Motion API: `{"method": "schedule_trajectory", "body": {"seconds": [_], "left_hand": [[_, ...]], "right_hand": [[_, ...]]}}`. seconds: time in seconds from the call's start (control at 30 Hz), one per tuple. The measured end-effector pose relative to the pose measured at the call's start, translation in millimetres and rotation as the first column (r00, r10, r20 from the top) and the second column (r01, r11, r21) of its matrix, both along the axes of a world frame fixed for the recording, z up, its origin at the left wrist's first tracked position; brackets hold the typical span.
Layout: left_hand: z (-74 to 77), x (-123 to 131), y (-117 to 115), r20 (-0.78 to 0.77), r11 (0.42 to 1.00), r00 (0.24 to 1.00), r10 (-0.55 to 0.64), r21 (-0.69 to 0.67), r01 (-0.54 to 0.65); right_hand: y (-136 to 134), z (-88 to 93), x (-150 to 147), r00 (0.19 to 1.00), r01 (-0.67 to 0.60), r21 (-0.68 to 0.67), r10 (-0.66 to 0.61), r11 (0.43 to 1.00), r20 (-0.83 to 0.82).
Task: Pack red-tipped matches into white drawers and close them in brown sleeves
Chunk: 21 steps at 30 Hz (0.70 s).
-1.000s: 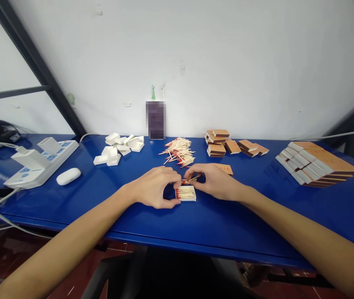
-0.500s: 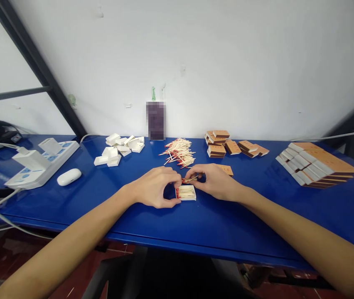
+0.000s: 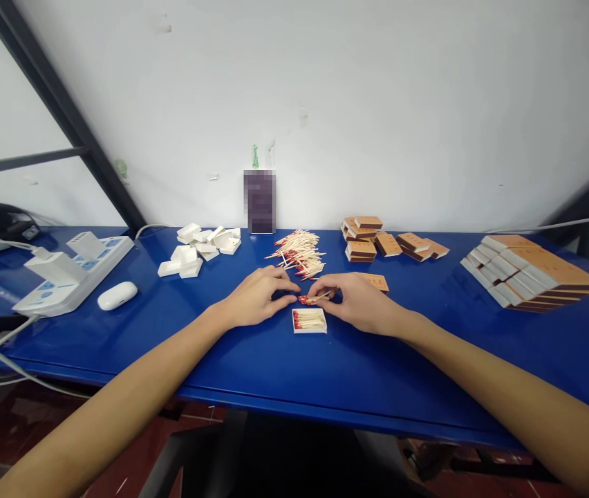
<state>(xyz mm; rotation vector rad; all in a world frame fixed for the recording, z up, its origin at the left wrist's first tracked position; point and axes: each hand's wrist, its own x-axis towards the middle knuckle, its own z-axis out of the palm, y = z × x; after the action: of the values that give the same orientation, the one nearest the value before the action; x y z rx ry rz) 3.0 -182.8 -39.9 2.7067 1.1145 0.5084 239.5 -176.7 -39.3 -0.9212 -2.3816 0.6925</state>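
Note:
My right hand [image 3: 364, 302] pinches a small bunch of red-tipped matches [image 3: 316, 298] between thumb and fingers, their heads turned to the left. My left hand [image 3: 256, 296] is open, its thumb and index finger apart, just left of those match heads. Below the bunch, a white matchbox tray [image 3: 310, 332] lies on the blue table, filled with a layer of matches [image 3: 310, 319] whose heads also point left. Behind my hands is a loose heap of matches [image 3: 301, 252]. An orange matchbox sleeve [image 3: 376, 282] lies partly hidden behind my right hand.
White empty trays [image 3: 188, 254] are piled at the back left. Orange matchbox sleeves [image 3: 361, 250] sit at the back right, and a block of stacked matchboxes [image 3: 527, 273] stands far right. A white earbud case [image 3: 117, 295] and a power strip [image 3: 74, 277] lie at left.
My left hand has let go of the tray and moved up and left, beside the bunch's heads. My right hand keeps the matches in nearly the same place.

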Motion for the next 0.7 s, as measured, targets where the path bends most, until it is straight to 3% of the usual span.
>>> {"method": "schedule_trajectory", "body": {"seconds": [0.7], "left_hand": [[3.4, 3.4, 2.0, 0.087, 0.993, 0.995, -0.051, -0.100, 0.060]], "right_hand": [[1.1, -6.8, -3.6, 0.999, 0.019, 0.186, -0.025, 0.982, 0.028]]}}
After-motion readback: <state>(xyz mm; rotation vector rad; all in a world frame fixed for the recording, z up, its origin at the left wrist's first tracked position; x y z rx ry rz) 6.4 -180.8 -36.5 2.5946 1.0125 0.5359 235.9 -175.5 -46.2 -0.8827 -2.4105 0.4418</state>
